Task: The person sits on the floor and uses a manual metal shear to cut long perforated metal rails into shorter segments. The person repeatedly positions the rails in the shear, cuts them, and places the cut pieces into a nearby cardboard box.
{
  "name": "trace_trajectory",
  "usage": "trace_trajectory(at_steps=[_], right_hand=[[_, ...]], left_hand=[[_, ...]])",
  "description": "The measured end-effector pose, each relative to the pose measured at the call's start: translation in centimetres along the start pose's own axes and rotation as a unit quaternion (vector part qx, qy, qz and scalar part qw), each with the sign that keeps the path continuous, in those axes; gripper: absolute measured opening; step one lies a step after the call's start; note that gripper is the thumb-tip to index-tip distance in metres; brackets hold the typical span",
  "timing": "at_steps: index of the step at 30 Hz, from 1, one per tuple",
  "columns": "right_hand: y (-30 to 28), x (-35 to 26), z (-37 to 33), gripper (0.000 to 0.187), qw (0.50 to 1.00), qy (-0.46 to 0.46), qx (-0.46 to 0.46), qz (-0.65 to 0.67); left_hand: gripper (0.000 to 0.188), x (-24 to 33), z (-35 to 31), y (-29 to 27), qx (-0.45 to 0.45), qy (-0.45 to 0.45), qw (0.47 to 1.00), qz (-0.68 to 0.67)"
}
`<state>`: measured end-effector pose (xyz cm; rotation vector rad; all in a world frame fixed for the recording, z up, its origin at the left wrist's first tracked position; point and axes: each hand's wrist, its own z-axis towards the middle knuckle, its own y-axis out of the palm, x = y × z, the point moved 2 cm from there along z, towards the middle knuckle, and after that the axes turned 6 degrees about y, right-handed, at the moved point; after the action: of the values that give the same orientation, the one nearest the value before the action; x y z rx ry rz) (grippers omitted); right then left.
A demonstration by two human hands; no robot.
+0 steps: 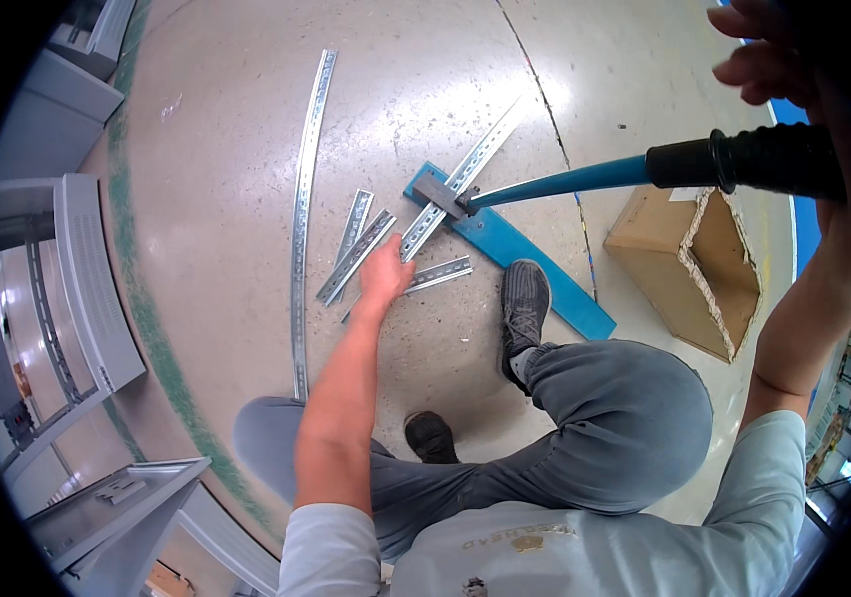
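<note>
Left fingers (395, 251) close around a rail (424, 232) running through the cutter (437, 193) on the floor (216, 129); whether the right fingers (759, 65), by the lever (575, 181), grip it, I cannot tell. Loose rails (356, 257) lie on the scuffed concrete. A green stripe (177, 388) edges grey cabinets (97, 289); rightward, a carton (649, 234) sits open, ragged-rimmed, brown inner walls showing.

Workshop, concrete floor (216, 179) (scuffed), slotted rails (357, 257), cabinets (97, 284)

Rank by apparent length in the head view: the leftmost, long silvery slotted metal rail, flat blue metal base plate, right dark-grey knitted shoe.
1. Leftmost rail
2. Blue base plate
3. Right shoe
</note>
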<state>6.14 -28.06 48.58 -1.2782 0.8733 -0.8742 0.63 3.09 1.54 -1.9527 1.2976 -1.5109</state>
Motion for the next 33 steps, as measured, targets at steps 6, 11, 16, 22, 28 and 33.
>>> trace_trajectory(at_steps=[6, 11, 16, 22, 28, 33], right_hand=[[-2.0, 0.0, -5.9, 0.048, 0.993, 0.068, -0.028, 0.090], [3.6, 2.6, -21.5, 0.070, 0.877, 0.381, -0.154, 0.247], [26.1, 3.9, -43.4, 0.088, 0.852, 0.465, -0.221, 0.092], [41.6, 6.8, -44.4, 0.107, 0.921, 0.359, -0.142, 0.052], [44.3, 6.5, -41.8, 0.104, 0.880, 0.425, -0.190, 0.089], [37.9, 5.7, -42.5, 0.072, 0.794, 0.509, -0.155, 0.296]], left_hand=[[0.035, 0.0, -0.3, 0.5, 0.025, 0.021, 0.999, 0.008], [0.036, -0.6, -1.0, -0.5, 0.049, 0.000, 0.999, -0.007], [0.044, 0.5, 0.1, 0.7, 0.001, -0.015, 1.000, -0.011], [0.043, 0.7, -1.3, 0.1, -0.008, -0.028, 1.000, 0.004], [0.038, 0.2, -1.3, 0.2, 0.010, -0.014, 1.000, 0.003], [0.034, 0.1, -0.6, 0.4, 0.000, -0.001, 1.000, 0.005]])
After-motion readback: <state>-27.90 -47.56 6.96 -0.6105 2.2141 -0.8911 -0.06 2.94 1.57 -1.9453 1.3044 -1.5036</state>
